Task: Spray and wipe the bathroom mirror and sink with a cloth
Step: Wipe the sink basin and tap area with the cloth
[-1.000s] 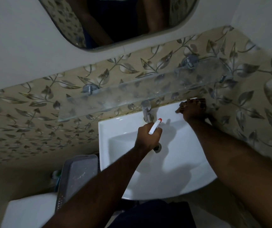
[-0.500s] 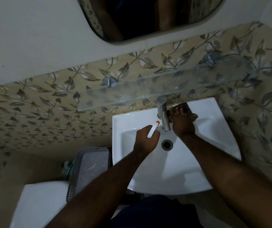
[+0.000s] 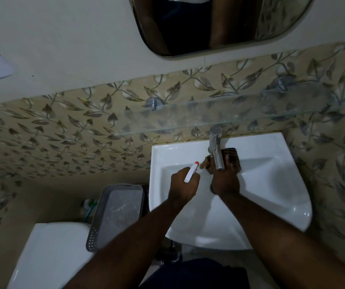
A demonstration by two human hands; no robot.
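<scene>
The work looks to be in its sink stage: the right hand (image 3: 225, 182) presses a dark striped cloth (image 3: 231, 158) against the back of the white sink (image 3: 271, 184), directly under and behind the chrome tap (image 3: 216, 149), its fingers curled into the cloth, though the tap hides how tightly. Just left of the tap, the left hand (image 3: 183, 184) has its fingers wrapped around a white spray bottle (image 3: 191, 172) with an orange tip, held over the basin. Whether the mirror (image 3: 219, 24) above the tap has been wiped cannot be told; the basin's front and right side probably remain.
</scene>
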